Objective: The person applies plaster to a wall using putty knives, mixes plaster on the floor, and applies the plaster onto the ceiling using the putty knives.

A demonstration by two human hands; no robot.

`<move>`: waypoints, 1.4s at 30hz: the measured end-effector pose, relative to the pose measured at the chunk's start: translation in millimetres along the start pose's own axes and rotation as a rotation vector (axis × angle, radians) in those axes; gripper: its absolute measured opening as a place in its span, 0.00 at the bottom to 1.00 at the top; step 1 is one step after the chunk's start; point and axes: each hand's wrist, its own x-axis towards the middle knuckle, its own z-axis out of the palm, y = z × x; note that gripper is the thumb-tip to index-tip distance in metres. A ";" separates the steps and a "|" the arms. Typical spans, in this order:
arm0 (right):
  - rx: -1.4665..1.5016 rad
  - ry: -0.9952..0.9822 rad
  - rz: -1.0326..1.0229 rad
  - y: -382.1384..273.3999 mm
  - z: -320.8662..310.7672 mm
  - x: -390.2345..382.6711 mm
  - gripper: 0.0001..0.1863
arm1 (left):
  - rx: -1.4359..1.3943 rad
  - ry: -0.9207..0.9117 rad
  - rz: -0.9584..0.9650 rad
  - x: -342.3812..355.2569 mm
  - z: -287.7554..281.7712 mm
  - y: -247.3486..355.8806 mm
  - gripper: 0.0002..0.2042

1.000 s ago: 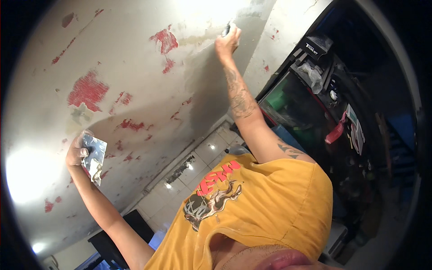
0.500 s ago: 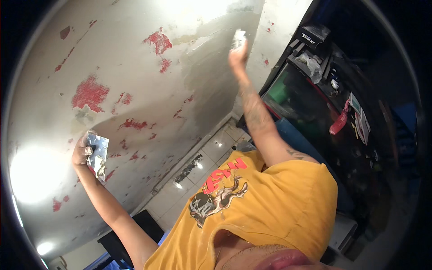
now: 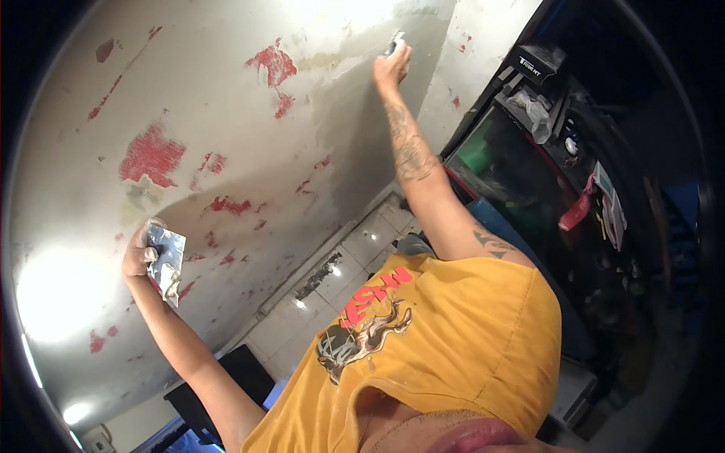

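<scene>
My left hand (image 3: 137,253) is closed on a flat metal putty blade (image 3: 170,249), which carries smears of pale putty along its lower edge. It is held up in front of the wall (image 3: 249,143), whose whitish surface has several red patches where the coat is gone. Higher up and to the right, my outstretched right hand (image 3: 390,69) grips a putty knife (image 3: 394,44) with white putty on it. That knife is against or very near a grey, damp-looking band of putty (image 3: 355,113) close to the corner; the exact contact is too small to tell.
Right of the corner stands a dark cabinet (image 3: 506,174) with a black box (image 3: 536,64), a clear plastic bag (image 3: 536,117) and a red packet (image 3: 578,211). White tiles (image 3: 332,279) run below the wall. A black chair back or panel (image 3: 230,385) is at lower left.
My right hand has moved slightly up and left across the wall with the putty knife, its arm swinging left. My left hand and its blade have hardly moved.
</scene>
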 end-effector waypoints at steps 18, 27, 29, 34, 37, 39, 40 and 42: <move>0.330 -0.072 0.084 44.0 -61.3 14.7 0.22 | 0.006 0.053 0.041 -2.4 -2.2 -2.7 0.35; 0.062 -0.117 0.235 110.9 -28.7 147.9 0.27 | 0.053 -0.013 0.007 17.0 -11.6 -6.8 0.34; 0.017 -0.155 0.315 63.6 -1.9 110.6 0.28 | 0.072 0.054 -0.027 -9.6 -20.0 -14.3 0.35; 0.000 -0.057 0.141 1.7 3.4 34.2 0.26 | 0.117 0.051 -0.060 -6.8 -23.5 -16.3 0.39; 0.081 0.026 0.009 -53.0 -7.5 -23.9 0.24 | 0.114 0.088 0.008 0.6 -15.6 -10.6 0.37; 0.041 -0.071 -0.069 -92.2 -25.4 -67.0 0.24 | -0.007 0.323 -0.002 -0.3 -8.8 -20.0 0.33; 0.159 -0.274 -0.071 -114.9 -43.4 -89.6 0.25 | -0.108 0.519 -0.052 -4.7 -5.0 -27.9 0.30; 0.282 -0.509 -0.073 -135.2 -77.3 -122.4 0.27 | -0.207 0.666 0.111 -3.6 11.6 -31.6 0.23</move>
